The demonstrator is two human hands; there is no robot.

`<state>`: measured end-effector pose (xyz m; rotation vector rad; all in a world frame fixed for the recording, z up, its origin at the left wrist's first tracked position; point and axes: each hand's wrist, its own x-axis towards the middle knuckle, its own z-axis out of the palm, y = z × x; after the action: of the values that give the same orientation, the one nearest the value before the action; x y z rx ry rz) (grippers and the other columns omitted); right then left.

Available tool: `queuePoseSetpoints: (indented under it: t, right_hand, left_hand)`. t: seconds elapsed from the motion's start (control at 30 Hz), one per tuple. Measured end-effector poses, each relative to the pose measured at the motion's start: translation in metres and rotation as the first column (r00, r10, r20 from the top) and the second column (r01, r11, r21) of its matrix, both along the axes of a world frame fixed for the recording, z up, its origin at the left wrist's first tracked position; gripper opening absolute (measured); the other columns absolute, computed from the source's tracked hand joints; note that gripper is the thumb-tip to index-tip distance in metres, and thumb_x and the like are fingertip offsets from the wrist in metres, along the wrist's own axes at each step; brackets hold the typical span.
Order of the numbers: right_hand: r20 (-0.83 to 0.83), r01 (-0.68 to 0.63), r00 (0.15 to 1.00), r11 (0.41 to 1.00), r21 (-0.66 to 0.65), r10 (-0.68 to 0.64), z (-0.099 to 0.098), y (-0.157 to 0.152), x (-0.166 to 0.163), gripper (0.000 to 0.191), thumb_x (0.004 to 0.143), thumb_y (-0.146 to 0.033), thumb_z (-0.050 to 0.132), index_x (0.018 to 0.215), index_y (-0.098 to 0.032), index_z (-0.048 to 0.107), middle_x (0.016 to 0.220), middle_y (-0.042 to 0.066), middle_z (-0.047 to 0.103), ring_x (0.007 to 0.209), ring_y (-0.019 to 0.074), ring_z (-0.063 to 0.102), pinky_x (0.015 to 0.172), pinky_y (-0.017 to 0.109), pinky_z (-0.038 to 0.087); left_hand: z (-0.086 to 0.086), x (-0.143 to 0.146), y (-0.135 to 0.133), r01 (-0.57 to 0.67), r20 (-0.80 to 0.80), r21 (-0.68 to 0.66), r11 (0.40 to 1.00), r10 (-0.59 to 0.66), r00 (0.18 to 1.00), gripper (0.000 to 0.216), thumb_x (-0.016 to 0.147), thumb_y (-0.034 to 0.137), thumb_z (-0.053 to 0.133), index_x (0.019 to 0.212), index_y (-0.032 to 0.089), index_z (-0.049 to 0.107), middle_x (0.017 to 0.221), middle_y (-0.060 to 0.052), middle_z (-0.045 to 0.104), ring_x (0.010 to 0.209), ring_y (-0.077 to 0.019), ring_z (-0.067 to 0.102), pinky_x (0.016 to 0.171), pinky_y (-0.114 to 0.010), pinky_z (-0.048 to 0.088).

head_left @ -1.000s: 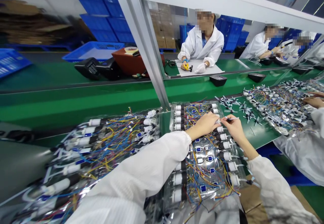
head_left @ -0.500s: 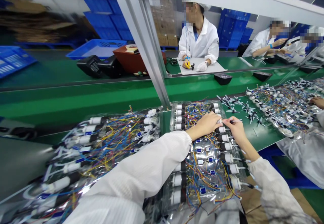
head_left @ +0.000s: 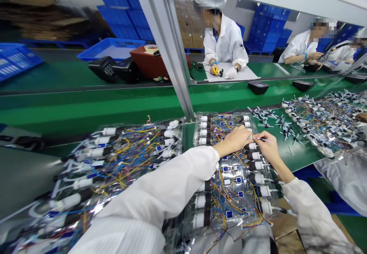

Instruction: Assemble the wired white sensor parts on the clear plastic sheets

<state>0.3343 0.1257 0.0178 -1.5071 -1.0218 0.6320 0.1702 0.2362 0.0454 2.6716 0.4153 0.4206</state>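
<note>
Working at one spot, both hands meet over the outer column of a clear, shiny plastic tray carrying white-and-black cylinders and thin multicoloured wires. The tray lies on the green tabletop, directly before the person.

Left hand: palm down, fingers drawn together on what appears to be the white end of one cylinder; the contact is largely hidden. Right hand: thumb and forefinger closed on a slim pale tube with a dark section.

Progress, as judged: at least three cylinders at the near end carry pale tubes. The two at the far end, and those visible in the facing column, show none and appear outstanding. Seating of the held tube cannot be determined. Loose black-and-white tube pieces lie scattered beyond the right hand. Several cylinders in a separate wired batch at left bear tubes.
</note>
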Motion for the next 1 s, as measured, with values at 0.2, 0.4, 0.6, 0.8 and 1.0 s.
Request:
queuePoseSetpoints:
  t: [0.2, 0.4, 0.6, 0.8, 1.0]
  right_hand:
    - [0.076, 0.017, 0.997, 0.999, 0.044, -0.021, 0.001, -0.005, -0.004, 0.025, 0.08, -0.044, 0.081, 0.078, -0.023, 0.066, 0.089, 0.004, 0.075, 0.084, 0.0227, 0.068, 0.081, 0.036, 0.053]
    - [0.102, 0.042, 0.994, 0.999, 0.018, -0.044, -0.002, -0.006, 0.001, 0.027, 0.08, -0.046, 0.081, 0.081, -0.023, 0.067, 0.085, 0.005, 0.074, 0.078, 0.0221, 0.066, 0.075, 0.035, 0.051]
    - [0.1, 0.006, 0.995, 1.0, -0.023, -0.004, 0.001, -0.002, 0.003, 0.032, 0.076, -0.049, 0.083, 0.077, -0.023, 0.066, 0.082, 0.004, 0.075, 0.076, 0.0219, 0.067, 0.075, 0.035, 0.052]
    - [0.094, -0.017, 0.995, 0.999, -0.035, 0.02, 0.002, 0.0, 0.004, 0.034, 0.074, -0.049, 0.084, 0.07, -0.023, 0.064, 0.081, 0.004, 0.076, 0.078, 0.0225, 0.068, 0.078, 0.036, 0.053]
    - [0.051, -0.028, 0.998, 0.999, -0.027, 0.029, -0.004, -0.008, 0.001, 0.034, 0.076, -0.051, 0.083, 0.076, -0.022, 0.064, 0.085, 0.005, 0.077, 0.079, 0.0216, 0.069, 0.077, 0.035, 0.054]
  left_hand:
    - [-0.004, -0.001, 0.002, 0.027, 0.044, 0.036, 0.999, -0.028, 0.999, 0.031, 0.103, 0.046, 0.056, 0.101, 0.018, 0.07, 0.098, -0.009, 0.074, 0.097, -0.0266, 0.059, 0.088, -0.039, 0.046]
    - [-0.006, -0.001, 0.002, 0.033, 0.057, 0.044, 0.998, -0.035, 0.998, 0.03, 0.102, 0.045, 0.058, 0.1, 0.018, 0.07, 0.099, -0.009, 0.074, 0.098, -0.0259, 0.059, 0.089, -0.037, 0.046]
    - [-0.007, -0.002, 0.002, 0.035, 0.062, -0.006, 0.999, -0.035, 0.997, 0.029, 0.102, 0.044, 0.059, 0.102, 0.018, 0.071, 0.099, -0.01, 0.073, 0.099, -0.0264, 0.058, 0.091, -0.039, 0.046]
    - [-0.011, 0.001, 0.005, 0.055, 0.062, 0.02, 0.998, -0.056, 0.997, 0.029, 0.102, 0.043, 0.059, 0.101, 0.017, 0.071, 0.098, -0.009, 0.072, 0.098, -0.0256, 0.058, 0.09, -0.037, 0.046]
    - [-0.013, -0.002, 0.0, 0.076, 0.051, 0.063, 0.995, -0.08, 0.996, 0.033, 0.104, 0.044, 0.053, 0.103, 0.017, 0.071, 0.099, -0.01, 0.07, 0.098, -0.0241, 0.059, 0.094, -0.038, 0.046]
